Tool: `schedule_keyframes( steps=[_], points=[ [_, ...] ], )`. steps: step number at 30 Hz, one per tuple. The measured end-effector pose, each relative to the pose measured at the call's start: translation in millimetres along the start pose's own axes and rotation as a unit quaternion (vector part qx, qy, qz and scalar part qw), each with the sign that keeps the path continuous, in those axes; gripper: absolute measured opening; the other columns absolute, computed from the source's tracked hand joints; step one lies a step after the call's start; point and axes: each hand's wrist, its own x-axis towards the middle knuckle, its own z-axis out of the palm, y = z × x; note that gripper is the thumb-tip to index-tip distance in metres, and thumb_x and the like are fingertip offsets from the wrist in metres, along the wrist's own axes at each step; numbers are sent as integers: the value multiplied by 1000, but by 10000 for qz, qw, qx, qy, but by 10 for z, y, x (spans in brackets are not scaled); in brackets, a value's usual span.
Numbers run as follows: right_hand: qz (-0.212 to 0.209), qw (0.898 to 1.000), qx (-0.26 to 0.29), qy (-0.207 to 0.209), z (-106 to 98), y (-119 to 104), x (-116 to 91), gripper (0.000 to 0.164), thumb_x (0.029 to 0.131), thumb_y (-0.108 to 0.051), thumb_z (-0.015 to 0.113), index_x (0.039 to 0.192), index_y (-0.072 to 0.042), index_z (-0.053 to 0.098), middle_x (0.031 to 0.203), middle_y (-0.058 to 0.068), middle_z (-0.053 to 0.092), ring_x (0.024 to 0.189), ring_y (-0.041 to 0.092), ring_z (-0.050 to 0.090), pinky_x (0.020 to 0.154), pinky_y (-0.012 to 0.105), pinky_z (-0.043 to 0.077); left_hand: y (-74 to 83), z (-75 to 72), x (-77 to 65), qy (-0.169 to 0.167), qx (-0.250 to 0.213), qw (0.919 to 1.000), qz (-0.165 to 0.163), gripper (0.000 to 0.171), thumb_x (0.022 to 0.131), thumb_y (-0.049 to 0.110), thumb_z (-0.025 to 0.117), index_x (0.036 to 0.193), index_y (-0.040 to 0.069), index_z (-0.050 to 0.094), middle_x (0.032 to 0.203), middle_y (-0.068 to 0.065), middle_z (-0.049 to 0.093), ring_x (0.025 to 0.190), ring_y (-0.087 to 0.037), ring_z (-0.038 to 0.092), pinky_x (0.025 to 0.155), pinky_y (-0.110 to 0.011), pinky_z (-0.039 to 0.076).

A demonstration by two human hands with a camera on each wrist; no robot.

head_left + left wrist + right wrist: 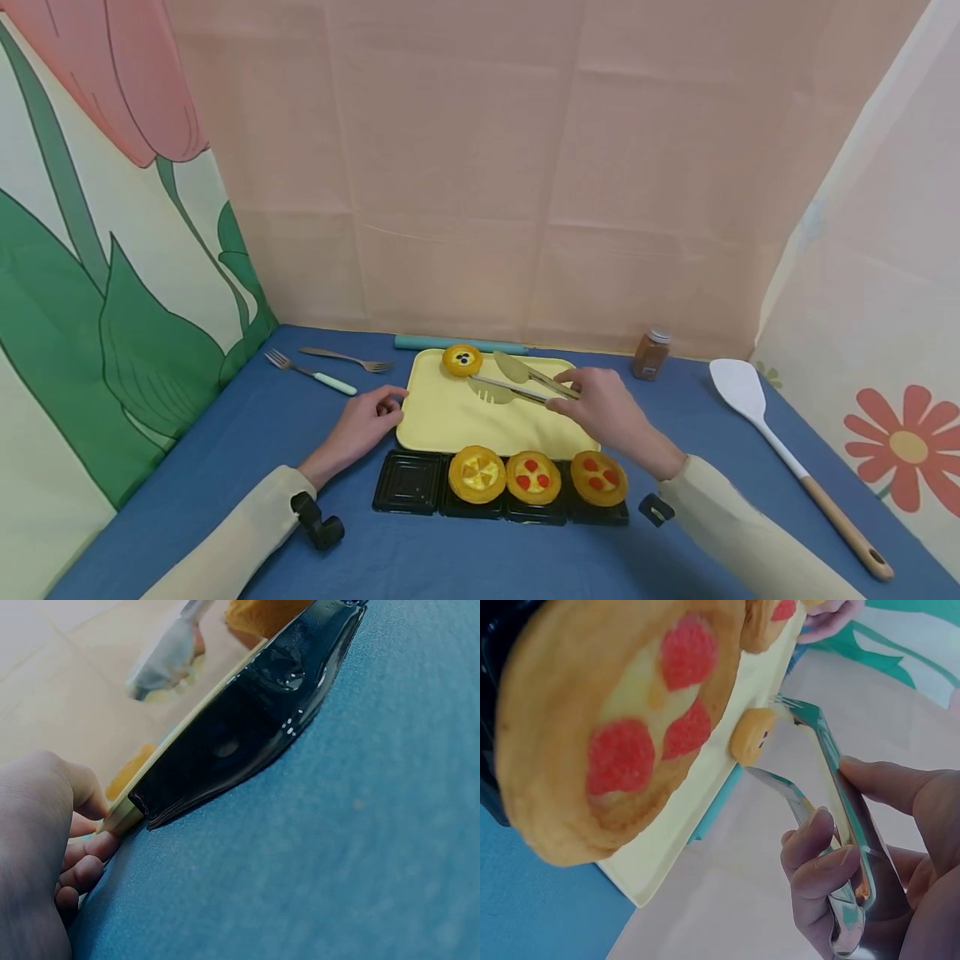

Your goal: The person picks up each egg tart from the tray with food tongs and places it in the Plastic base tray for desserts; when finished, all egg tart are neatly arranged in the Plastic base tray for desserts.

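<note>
My right hand holds metal serving tongs, thumb on one arm and fingers curled round the other. One tong arm ends in fork tines, the other in a flat blade; the tips stand apart over the yellow tray. A small tart with dark berries sits at the tray's back left, just left of the tips. At the tray's left edge, my left hand pinches the rim, its thumb side above and other fingers lower, as the left wrist view shows.
In front lies a black compartment container, its leftmost compartment bare. The others hold a yellow-topped tart and two red-topped tarts. Two forks lie left, a teal rod behind, a spice jar and white spatula right.
</note>
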Motion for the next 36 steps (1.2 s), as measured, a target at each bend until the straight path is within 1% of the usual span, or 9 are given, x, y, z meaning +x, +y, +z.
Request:
schedule_keyframes(
  steps=[4,9,12,17,22,26,30,33,36],
  points=[
    [89,9999,24,-69,30,23,68,42,86,-28,81,117,-1,74,82,4,72,67,16,63,61,34,52,1,5,5,1,13,10000,30,34,93,8,59,126,6,67,86,0,63,69,-19,52,69,-35,40],
    [105,9999,-41,-123,62,19,137,44,87,-30,80,119,-1,73,77,1,72,85,23,70,68,39,56,4,5,2,20,27,10000,42,34,93,8,59,126,6,67,86,1,63,70,-18,52,69,-35,40],
    [139,9996,-67,-217,80,5,182,45,88,-31,79,121,-1,72,71,3,70,86,26,71,69,41,57,12,-2,-3,9,2,10000,52,34,93,7,59,126,5,67,86,0,63,70,-18,52,69,-34,40],
    [131,9995,-128,-243,116,-28,276,45,88,-31,79,122,-2,72,70,6,69,68,21,66,55,32,50,16,-18,-9,28,-39,10000,82,34,93,7,59,125,3,67,86,0,63,68,-17,51,67,-33,40],
    [180,9993,-12,-338,149,-52,362,44,89,-29,78,122,-1,72,77,10,71,46,16,49,47,30,39,6,-18,-6,21,-2,10000,51,34,92,8,59,125,5,67,86,0,63,69,-18,51,67,-34,40],
    [149,9994,1,-322,168,-69,402,42,89,-27,78,121,-1,73,99,12,74,51,11,54,52,30,45,2,-17,-2,5,-5,10000,48,34,92,8,59,125,6,67,86,1,63,69,-19,52,68,-35,40],
    [191,9991,42,-381,206,-76,432,41,89,-25,78,121,0,72,91,13,73,47,14,52,48,30,42,-2,-12,2,-4,7,10000,67,34,92,8,59,125,6,67,85,1,63,69,-19,52,68,-35,40],
    [286,9986,53,-451,241,-81,454,43,90,-27,77,123,0,71,74,12,69,43,15,47,46,29,37,-1,-11,1,11,36,10000,52,34,92,8,59,125,6,67,85,1,63,69,-18,52,68,-35,40],
    [313,9985,81,-443,269,-87,468,43,90,-27,78,123,0,71,73,7,69,43,14,49,45,28,38,1,-11,-2,29,85,9999,93,34,92,8,59,125,5,67,86,1,63,69,-17,52,68,-34,40]
  ],
)
